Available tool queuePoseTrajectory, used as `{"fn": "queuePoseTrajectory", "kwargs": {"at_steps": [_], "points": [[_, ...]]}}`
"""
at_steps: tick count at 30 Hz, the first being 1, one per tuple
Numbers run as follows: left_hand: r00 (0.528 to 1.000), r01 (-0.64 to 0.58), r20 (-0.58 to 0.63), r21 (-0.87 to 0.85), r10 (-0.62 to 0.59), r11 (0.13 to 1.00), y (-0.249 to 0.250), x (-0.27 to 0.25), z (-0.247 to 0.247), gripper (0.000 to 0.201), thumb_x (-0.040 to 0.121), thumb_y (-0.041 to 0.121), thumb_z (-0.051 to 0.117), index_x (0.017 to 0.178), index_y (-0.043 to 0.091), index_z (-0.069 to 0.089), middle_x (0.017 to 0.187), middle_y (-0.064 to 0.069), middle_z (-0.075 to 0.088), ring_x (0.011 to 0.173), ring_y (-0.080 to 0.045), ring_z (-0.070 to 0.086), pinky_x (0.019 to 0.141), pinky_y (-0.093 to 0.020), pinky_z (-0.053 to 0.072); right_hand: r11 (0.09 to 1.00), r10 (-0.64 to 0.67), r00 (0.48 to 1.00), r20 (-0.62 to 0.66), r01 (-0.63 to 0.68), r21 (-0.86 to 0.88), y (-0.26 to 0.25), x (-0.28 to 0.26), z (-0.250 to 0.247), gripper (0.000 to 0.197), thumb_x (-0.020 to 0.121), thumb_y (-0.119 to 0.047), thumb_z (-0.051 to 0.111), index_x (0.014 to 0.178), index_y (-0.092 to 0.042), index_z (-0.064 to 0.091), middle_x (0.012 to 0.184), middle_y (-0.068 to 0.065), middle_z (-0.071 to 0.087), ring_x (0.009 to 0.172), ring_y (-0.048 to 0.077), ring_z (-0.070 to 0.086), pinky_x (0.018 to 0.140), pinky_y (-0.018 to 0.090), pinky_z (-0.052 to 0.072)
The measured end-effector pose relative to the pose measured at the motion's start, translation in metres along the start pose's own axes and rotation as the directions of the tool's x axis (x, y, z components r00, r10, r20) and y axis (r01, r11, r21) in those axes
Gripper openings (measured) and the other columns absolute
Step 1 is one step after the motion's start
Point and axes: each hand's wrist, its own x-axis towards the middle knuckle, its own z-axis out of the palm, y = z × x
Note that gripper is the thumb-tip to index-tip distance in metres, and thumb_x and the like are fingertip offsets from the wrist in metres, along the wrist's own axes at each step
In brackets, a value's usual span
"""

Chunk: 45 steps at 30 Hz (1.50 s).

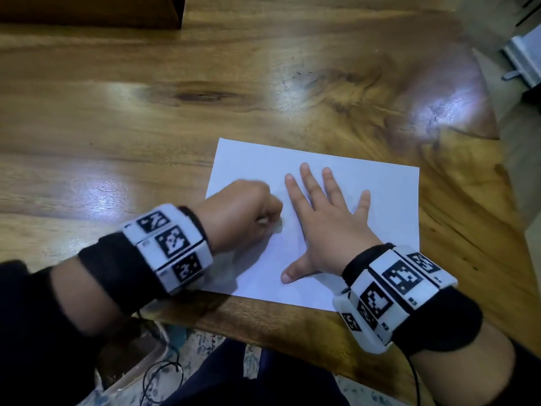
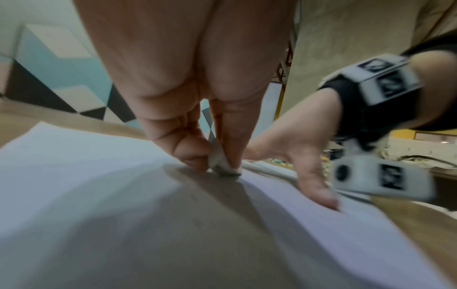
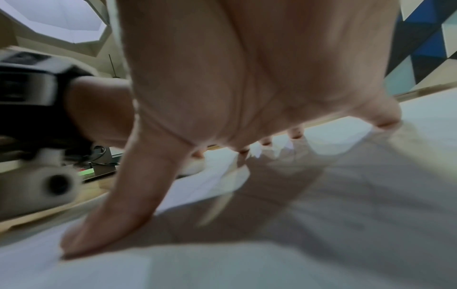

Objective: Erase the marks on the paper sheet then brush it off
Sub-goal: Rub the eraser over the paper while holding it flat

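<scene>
Eraser pressed to the paper sheet, with the other hand pinning the page.

The paper sheet (image 1: 345, 200) lies flat on the wooden surface (image 1: 146, 127), near its front edge. A small pale eraser (image 2: 219, 158) stands on the left part of the sheet, pinched between the curled fingers and thumb of the left hand (image 1: 238, 212), its dirty lower end touching the paper. Just beside it to the right, the right hand (image 1: 330, 227) lies palm down on the sheet, fingers straight and spread wide, thumb out toward the near edge. Both wrists carry black bands with patterned white blocks.
</scene>
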Motion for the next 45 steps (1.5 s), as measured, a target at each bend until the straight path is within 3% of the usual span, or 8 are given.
{"fn": "queuePoseTrajectory", "kwargs": {"at_steps": [5,11,17,23,29,36,42,45], "points": [[0.969,-0.051,0.235,-0.093,0.072,0.994,0.004,-0.030,0.009,0.007,0.076,0.021,0.065,0.074,0.015,0.066,0.071,0.007,0.047,0.063,-0.007,0.047,0.056,-0.006,0.031,1.000,0.001,1.000,0.006,-0.001,-0.004,0.000,-0.001,0.000,0.146,0.052,-0.071,0.074,0.138,-0.030,-0.037,0.142,-0.007,-0.049,0.133,0.023,-0.042,0.102,0.072,-0.009],[1.000,0.011,0.000,0.031,-0.011,0.999,-0.001,0.009,-0.004,0.011,0.075,0.013,0.059,0.067,0.016,0.052,0.071,-0.001,0.042,0.067,-0.023,0.042,0.056,-0.024,0.018,1.000,0.000,1.000,0.002,0.000,0.001,0.000,0.000,0.001,0.146,0.052,-0.071,0.074,0.138,-0.032,-0.038,0.141,-0.008,-0.050,0.133,0.023,-0.042,0.101,0.072,-0.009],[0.965,-0.086,0.243,-0.070,0.100,0.994,0.007,-0.034,0.013,0.007,0.076,0.016,0.058,0.071,0.012,0.061,0.078,-0.005,0.052,0.068,-0.021,0.052,0.056,-0.021,0.027,1.000,0.003,1.000,0.011,-0.004,0.003,-0.001,0.000,0.000,0.146,0.053,-0.071,0.074,0.138,-0.030,-0.038,0.141,-0.007,-0.050,0.133,0.023,-0.042,0.102,0.072,-0.009],[0.999,0.027,0.029,0.022,-0.028,0.999,0.003,0.011,-0.003,0.007,0.077,0.012,0.057,0.072,0.017,0.057,0.072,0.002,0.043,0.070,-0.023,0.045,0.060,-0.025,0.025,1.000,0.004,1.000,0.002,-0.004,0.001,-0.001,0.000,0.000,0.146,0.052,-0.070,0.075,0.138,-0.032,-0.037,0.142,-0.008,-0.049,0.134,0.023,-0.041,0.102,0.072,-0.008],[0.971,-0.062,0.224,-0.086,0.080,0.994,0.010,-0.034,0.017,0.006,0.077,0.017,0.060,0.075,0.013,0.064,0.079,-0.003,0.052,0.070,-0.019,0.051,0.062,-0.020,0.029,1.000,0.008,1.000,0.013,-0.008,0.002,-0.001,-0.001,-0.001,0.145,0.054,-0.069,0.074,0.138,-0.030,-0.038,0.142,-0.007,-0.050,0.133,0.023,-0.042,0.102,0.071,-0.009],[1.000,0.018,-0.017,0.004,-0.018,1.000,-0.008,0.003,-0.003,0.005,0.077,0.015,0.059,0.076,0.011,0.063,0.078,-0.005,0.051,0.069,-0.022,0.047,0.058,-0.024,0.025,1.000,0.008,1.000,0.013,-0.008,0.000,-0.001,-0.001,-0.001,0.146,0.053,-0.070,0.075,0.139,-0.031,-0.037,0.142,-0.008,-0.049,0.133,0.023,-0.042,0.102,0.072,-0.009],[0.978,-0.032,0.201,-0.108,0.053,0.994,-0.008,-0.037,0.007,0.017,0.074,0.031,0.060,0.072,0.015,0.065,0.068,0.011,0.044,0.065,-0.009,0.047,0.055,-0.006,0.029,1.000,0.009,1.000,0.013,-0.009,0.005,-0.001,-0.002,-0.001,0.147,0.053,-0.070,0.075,0.139,-0.031,-0.037,0.141,-0.008,-0.050,0.133,0.023,-0.042,0.102,0.071,-0.010],[0.997,-0.002,0.073,-0.031,0.004,1.000,-0.013,-0.012,-0.007,0.017,0.072,0.028,0.060,0.072,0.011,0.064,0.071,0.001,0.048,0.066,-0.017,0.046,0.053,-0.020,0.029,1.000,0.007,1.000,0.012,-0.007,0.006,-0.001,-0.001,-0.001,0.146,0.053,-0.069,0.075,0.139,-0.031,-0.037,0.142,-0.008,-0.049,0.133,0.023,-0.043,0.102,0.071,-0.010]]}}
